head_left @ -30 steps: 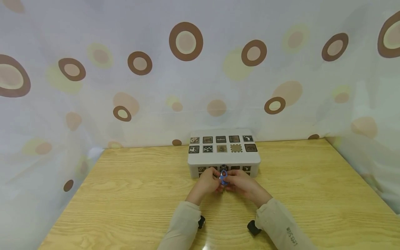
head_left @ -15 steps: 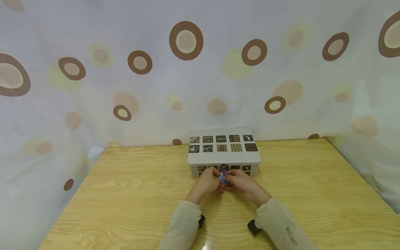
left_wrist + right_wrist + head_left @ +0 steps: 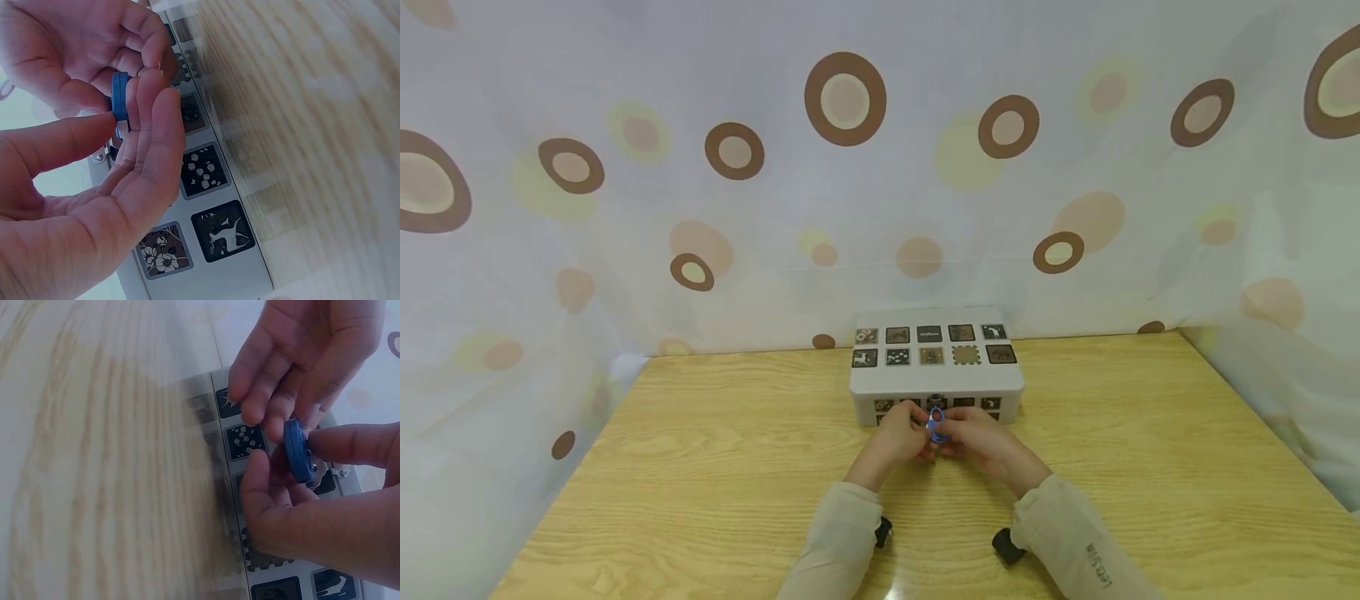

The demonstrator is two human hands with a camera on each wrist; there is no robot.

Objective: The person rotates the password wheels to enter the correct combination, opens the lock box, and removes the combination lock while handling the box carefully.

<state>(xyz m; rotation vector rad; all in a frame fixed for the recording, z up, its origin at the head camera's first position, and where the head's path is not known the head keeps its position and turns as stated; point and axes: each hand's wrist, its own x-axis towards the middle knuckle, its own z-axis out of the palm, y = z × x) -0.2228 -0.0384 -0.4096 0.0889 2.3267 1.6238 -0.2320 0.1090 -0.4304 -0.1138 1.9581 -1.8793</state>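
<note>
A small blue padlock (image 3: 936, 414) with an oval loop is at the metal latch (image 3: 936, 400) on the front of a white box (image 3: 940, 382). Printed dark picture squares cover the box, and its lid is down. My left hand (image 3: 895, 435) pinches the padlock from the left, thumb against fingers. From the other side my right hand (image 3: 992, 443) pinches it too. In the right wrist view the padlock (image 3: 298, 452) shows edge-on between the fingertips, with small dark knobs on one face. Whether its loop passes through the latch cannot be seen.
The box stands at the back of a wood-grain table (image 3: 737, 467), against a white curtain (image 3: 775, 208) with brown and yellow circles. Light sleeves (image 3: 838, 533) cover both forearms, and a black wrist device (image 3: 1007, 547) shows at each wrist.
</note>
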